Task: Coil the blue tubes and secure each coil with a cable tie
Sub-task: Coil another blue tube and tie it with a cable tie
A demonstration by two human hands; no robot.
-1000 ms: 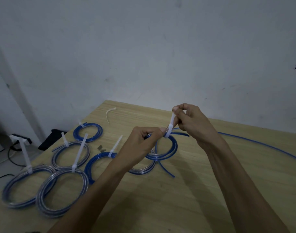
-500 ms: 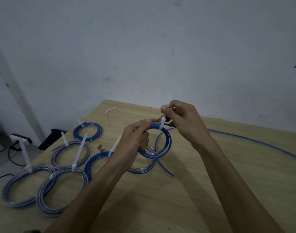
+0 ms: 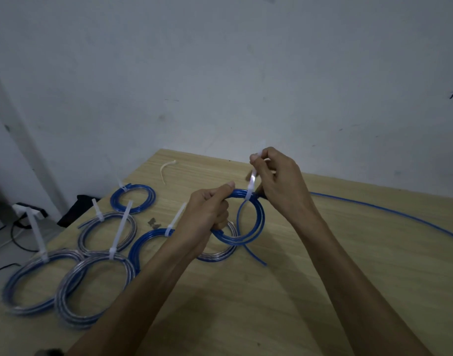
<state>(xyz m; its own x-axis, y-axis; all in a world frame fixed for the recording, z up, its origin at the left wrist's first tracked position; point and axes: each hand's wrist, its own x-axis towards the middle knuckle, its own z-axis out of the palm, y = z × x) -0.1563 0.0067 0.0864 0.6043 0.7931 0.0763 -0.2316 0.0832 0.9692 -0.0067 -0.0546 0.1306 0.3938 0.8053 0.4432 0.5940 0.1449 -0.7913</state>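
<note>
The left hand [image 3: 207,214] is holding the blue coil [image 3: 242,219] above the counter [image 3: 323,291], its grip wrapped around the coil's rim at roughly 10 o'clock, with the thumb lying along the top of the tube. The right hand [image 3: 276,186] is pinching the white cable tie [image 3: 251,182], its grip narrow and closed on the strap's upper end. The tie is encircling the coil's strands at about 12 o'clock on the ring.

The relation governing the coming move is the strap's long axis: it is running from the coil up toward 12 o'clock, tilted slightly toward 1 o'clock, and the right hand is sitting directly on that line, just above the coil. The left hand is bracing the ring just beside the tie, toward 9 o'clock from it. Judging from this, tightening calls for a pull by the right hand along the strap's axis while the left hand resists.

A free tube end [image 3: 255,255] is trailing from the coil toward 5 o'clock. Whether the tie is fully cinched cannot be told.
</note>
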